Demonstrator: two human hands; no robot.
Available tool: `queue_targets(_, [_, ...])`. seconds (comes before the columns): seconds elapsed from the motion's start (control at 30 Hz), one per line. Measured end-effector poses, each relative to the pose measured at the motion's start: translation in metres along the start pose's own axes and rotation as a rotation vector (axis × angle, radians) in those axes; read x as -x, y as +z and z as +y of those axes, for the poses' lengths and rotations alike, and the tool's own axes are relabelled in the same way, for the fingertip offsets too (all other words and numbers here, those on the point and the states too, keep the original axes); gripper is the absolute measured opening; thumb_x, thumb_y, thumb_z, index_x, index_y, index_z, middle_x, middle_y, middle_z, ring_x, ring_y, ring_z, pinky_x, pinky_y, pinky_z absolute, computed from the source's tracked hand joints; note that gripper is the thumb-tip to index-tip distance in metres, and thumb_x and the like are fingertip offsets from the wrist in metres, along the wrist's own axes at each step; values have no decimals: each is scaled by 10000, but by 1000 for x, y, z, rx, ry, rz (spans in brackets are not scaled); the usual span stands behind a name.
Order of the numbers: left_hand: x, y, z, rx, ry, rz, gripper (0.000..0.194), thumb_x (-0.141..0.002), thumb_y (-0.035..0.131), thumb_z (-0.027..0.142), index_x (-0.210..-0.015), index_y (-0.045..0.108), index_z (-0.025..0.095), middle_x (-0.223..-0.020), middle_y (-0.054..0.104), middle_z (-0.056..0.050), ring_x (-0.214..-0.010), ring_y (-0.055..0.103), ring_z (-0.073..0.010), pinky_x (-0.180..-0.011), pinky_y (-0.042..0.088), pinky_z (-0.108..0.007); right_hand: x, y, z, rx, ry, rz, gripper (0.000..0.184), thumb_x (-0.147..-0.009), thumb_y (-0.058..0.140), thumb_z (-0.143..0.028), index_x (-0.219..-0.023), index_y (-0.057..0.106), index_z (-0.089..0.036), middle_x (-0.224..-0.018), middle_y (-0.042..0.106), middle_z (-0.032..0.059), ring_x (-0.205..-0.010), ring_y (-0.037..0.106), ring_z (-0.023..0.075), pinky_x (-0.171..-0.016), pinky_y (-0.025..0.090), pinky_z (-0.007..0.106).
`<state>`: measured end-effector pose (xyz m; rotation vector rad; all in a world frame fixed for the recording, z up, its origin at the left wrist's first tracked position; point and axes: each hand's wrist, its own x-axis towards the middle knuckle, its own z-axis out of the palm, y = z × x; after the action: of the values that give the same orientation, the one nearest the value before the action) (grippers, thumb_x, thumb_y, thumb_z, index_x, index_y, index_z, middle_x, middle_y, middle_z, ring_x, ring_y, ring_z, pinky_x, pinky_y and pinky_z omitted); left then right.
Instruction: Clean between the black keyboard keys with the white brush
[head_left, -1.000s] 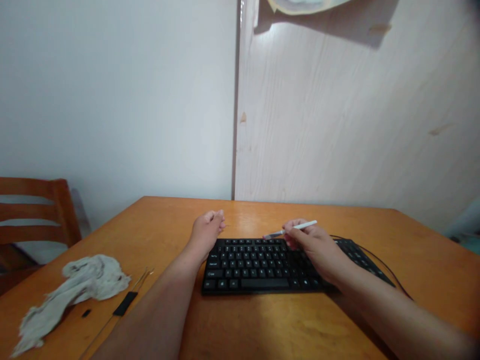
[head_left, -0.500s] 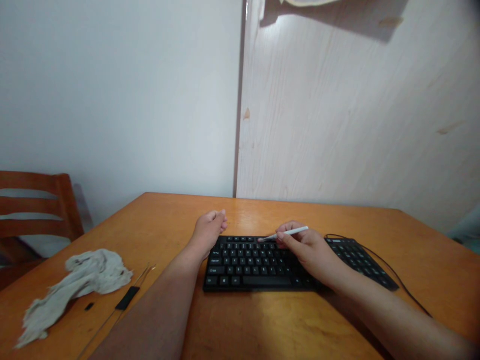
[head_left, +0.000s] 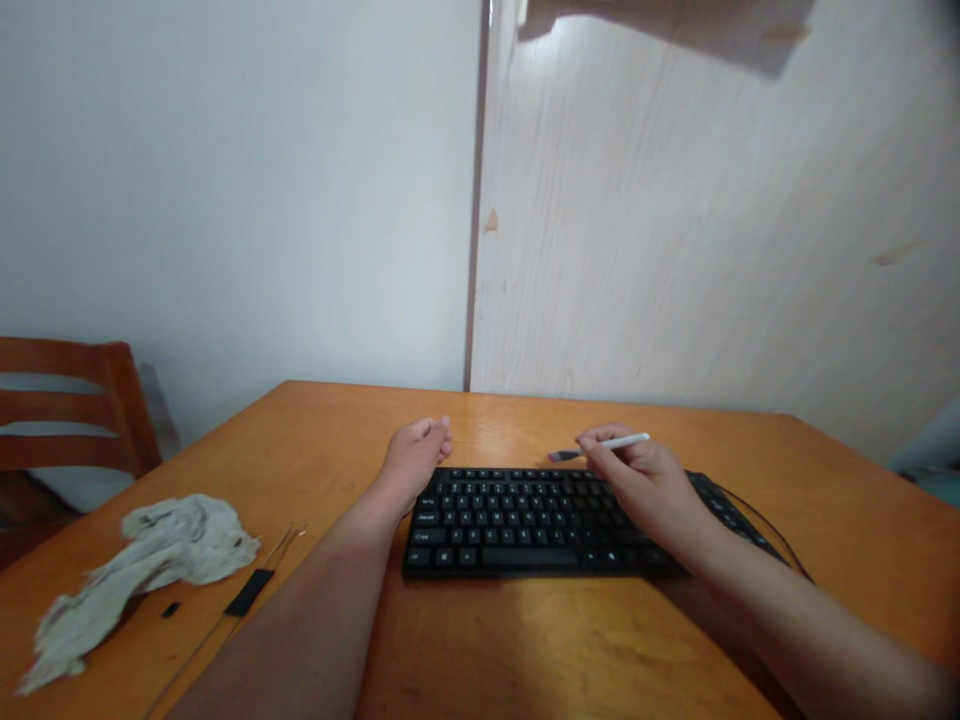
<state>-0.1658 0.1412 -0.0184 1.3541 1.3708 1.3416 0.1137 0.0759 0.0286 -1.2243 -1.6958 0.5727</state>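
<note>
Grasps a slim brush [head_left: 626,440] in the right grip [head_left: 649,485], pinched between thumb and fingers partway along its white handle; lets the plain handle end jut out to the right of the fingertips and the dark, pink-tipped end poke out to the left, slightly lower; shows that tip against the bench [head_left: 525,640], just past the far edge of the black keyboard [head_left: 510,520]; cannot tell how high above the surface; covers part of the keyboard's right side with the right grip and forearm; curls the left grip [head_left: 411,452] into a loose clench just beside the keyboard's far left corner; cannot tell about contact there, or about any contents; near the left forearm, a thin wiry tool [head_left: 249,592] with a black block on it; farther left, a crumpled pale cloth [head_left: 191,535], and between the two a small black piece [head_left: 171,609]; right of the keyboard, a dark cable [head_left: 772,525]; at far left, a wooden chair [head_left: 116,395].
</note>
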Motion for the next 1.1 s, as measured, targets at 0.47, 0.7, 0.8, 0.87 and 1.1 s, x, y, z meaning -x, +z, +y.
queue_targets(0.47, [3, 1, 2, 3, 17, 1, 380, -832, 580, 527, -720, 610, 165, -629, 609, -14, -586, 539, -136, -599, 408, -252, 8, 9, -2, 148, -70, -172, 275, -963, 512, -403, -847, 677, -217, -851, 696, 50, -821, 648, 216, -760, 467, 336])
queue_targets(0.7, [1, 2, 0, -14, 7, 7, 370, -833, 572, 516, -727, 618, 165, -633, 616, -21, -584, 544, -140, -585, 408, -253, 9, 11, -2, 88, -92, -136, 300, -973, 501, -411, -885, 705, -208, -926, 714, 68, -892, 664, 217, -814, 475, 331])
queue_targets(0.8, [1, 1, 0, -12, 8, 3, 374, -832, 570, 522, -725, 613, 166, -639, 615, -20, -592, 546, -141, -593, 411, -254, 9, 15, 2, 106, -110, -145, 254, -964, 521, -407, -919, 678, -212, -937, 720, 65, -899, 664, 223, -800, 481, 339])
queue_targets(0.87, [1, 1, 0, -13, 6, -2, 377, -832, 570, 525, -726, 610, 166, -642, 614, -20, -594, 542, -140, -596, 411, -254, 9, 15, 3, 144, -114, -165, 252, -962, 520, -411, -890, 663, -215, -886, 710, 58, -853, 658, 222, -766, 478, 343])
queue_targets(1.1, [2, 2, 1, -12, 21, -8, 361, -839, 567, 506, -720, 606, 168, -644, 610, -23, -600, 545, -145, -601, 415, -257, 10, 6, -10, 144, -117, -160, 300, -980, 477, -414, -837, 655, -219, -870, 698, 61, -847, 652, 222, -769, 472, 340])
